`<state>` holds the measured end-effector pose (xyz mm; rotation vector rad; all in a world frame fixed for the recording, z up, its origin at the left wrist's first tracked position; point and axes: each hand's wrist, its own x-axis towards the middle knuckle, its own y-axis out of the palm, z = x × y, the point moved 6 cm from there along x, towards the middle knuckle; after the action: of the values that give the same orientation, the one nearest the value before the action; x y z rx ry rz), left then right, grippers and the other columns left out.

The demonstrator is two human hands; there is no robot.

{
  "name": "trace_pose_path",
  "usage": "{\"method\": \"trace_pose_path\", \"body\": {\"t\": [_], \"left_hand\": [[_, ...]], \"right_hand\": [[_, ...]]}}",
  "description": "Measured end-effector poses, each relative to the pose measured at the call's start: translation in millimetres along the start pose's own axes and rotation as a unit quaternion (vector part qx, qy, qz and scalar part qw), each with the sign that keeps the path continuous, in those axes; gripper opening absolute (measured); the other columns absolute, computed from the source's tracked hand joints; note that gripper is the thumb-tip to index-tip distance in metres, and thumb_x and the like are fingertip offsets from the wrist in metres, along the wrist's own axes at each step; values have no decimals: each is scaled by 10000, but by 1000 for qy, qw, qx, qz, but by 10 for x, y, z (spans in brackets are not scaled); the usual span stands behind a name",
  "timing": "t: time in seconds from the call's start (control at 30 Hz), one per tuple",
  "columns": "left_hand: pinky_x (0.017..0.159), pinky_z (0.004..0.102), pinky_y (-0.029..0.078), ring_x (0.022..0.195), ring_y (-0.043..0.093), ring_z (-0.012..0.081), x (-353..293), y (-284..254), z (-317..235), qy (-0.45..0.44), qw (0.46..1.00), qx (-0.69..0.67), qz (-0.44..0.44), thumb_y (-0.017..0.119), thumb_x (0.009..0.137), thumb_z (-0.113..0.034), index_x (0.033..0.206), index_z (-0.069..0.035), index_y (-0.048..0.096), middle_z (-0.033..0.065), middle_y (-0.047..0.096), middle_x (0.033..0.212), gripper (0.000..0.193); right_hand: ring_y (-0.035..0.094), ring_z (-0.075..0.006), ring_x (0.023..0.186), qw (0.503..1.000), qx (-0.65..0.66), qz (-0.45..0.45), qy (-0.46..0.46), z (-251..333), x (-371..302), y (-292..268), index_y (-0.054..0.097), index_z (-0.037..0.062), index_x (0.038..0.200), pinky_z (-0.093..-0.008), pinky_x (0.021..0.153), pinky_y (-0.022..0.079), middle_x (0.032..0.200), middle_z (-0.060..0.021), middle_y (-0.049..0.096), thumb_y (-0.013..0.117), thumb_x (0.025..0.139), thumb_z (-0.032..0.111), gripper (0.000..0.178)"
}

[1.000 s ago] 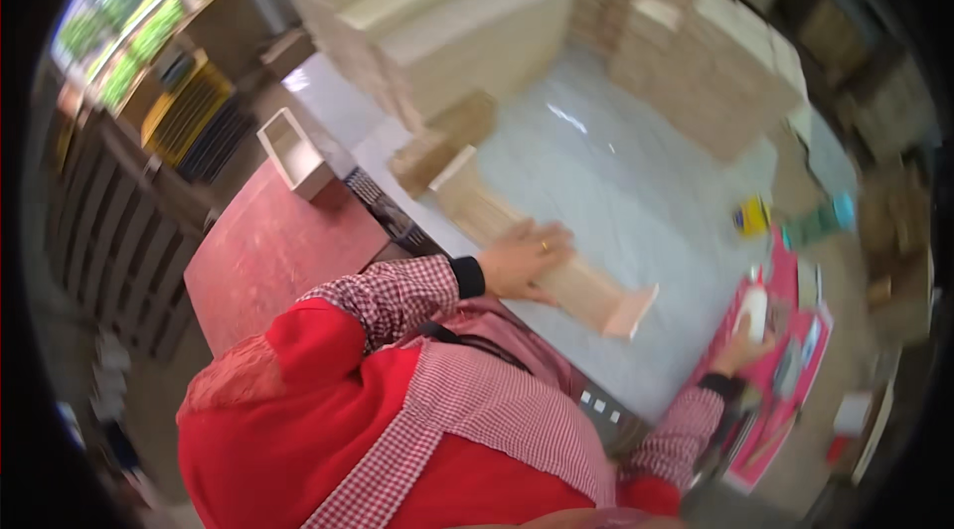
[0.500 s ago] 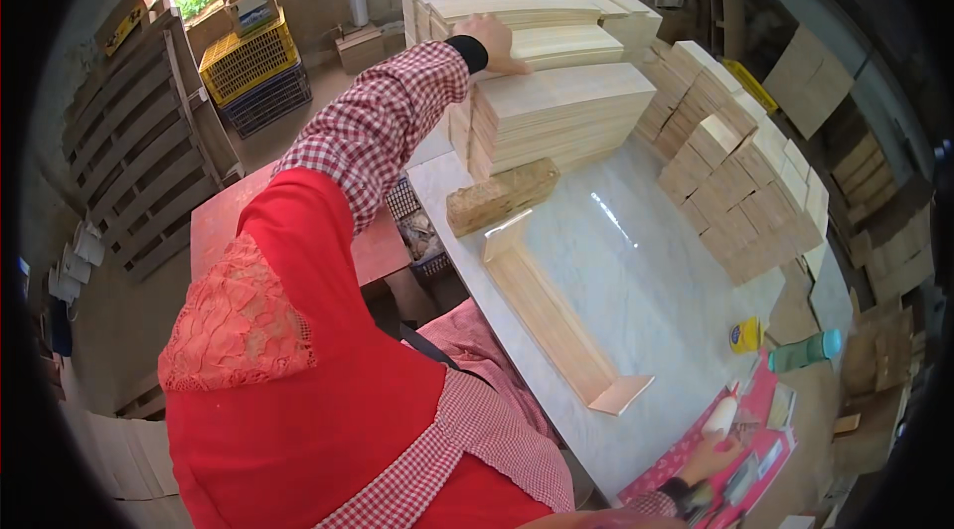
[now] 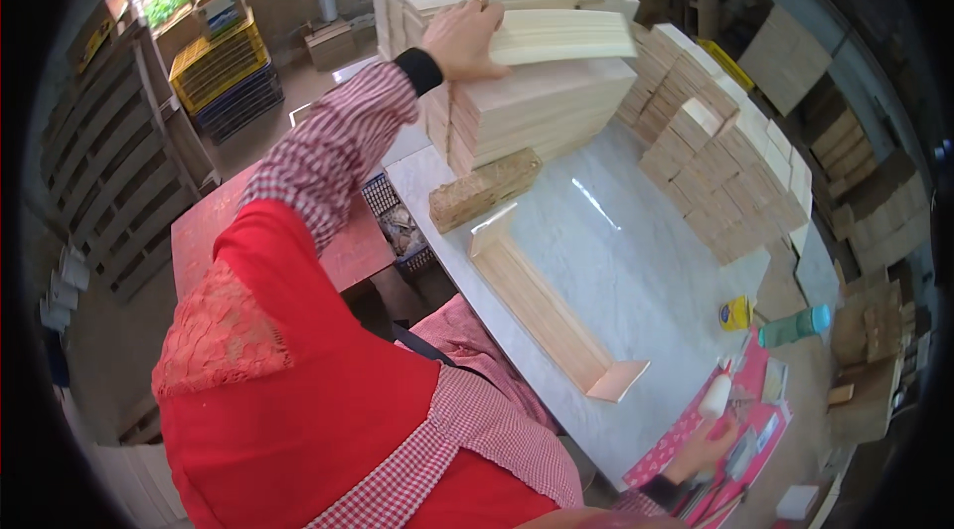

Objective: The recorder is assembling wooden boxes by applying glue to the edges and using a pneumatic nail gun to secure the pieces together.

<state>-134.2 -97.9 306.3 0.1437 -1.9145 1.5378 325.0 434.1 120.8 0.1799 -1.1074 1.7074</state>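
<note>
My left hand (image 3: 463, 38) grips the left end of a pale wooden board (image 3: 564, 36), tilted over the front stack of boards (image 3: 542, 112). Low at the right, my right hand (image 3: 702, 450) is closed around the bottom of a white squeeze bottle (image 3: 715, 396) with a red tip, above a pink patterned mat (image 3: 668, 454). Between the hands a long wooden piece (image 3: 542, 305) with a short upright panel at each end lies on the pale marble-like table (image 3: 636, 271). A rough wood block (image 3: 485, 189) sits against the front stack.
Small wooden blocks (image 3: 730, 181) are piled along the table's far right side. A yellow can (image 3: 735, 313) and a teal bottle (image 3: 795, 326) stand near the right edge. Yellow and dark crates (image 3: 224, 77) are on the floor at left, beyond a red bench (image 3: 214, 216).
My left hand has raised a board from the stacks and drawn it over the front one. My right hand stays at the white bottle. The whole view has shifted slightly.
</note>
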Motion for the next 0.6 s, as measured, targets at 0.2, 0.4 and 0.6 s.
{"method": "trace_pose_path", "body": {"t": [0.2,0.4,0.6], "left_hand": [[859,433,433,1000,555,354,-660,-176,-949,233,959,-157,-32,798,644,-337,964,-75,504,150,548,1104,508],[837,433,424,1029,537,313,-999,17,-1515,327,925,-193,31,827,643,-354,955,-85,502,136,537,1119,525],[774,392,442,944,586,267,-1253,161,-1467,411,890,-182,-82,793,736,-202,937,-86,514,83,604,1008,363]], "right_hand": [[555,-211,1207,960,244,135,-9,1105,234,511,529,-43,1320,-332,1025,429,1297,-136,596,565,1002,133,366],[568,-189,1185,902,398,167,0,1936,404,652,535,-40,1306,-318,989,449,1263,-114,621,557,1011,114,334],[624,-234,1023,923,300,215,-108,1972,214,458,650,-10,1140,-358,884,492,1104,-88,687,669,854,-17,286]]}}
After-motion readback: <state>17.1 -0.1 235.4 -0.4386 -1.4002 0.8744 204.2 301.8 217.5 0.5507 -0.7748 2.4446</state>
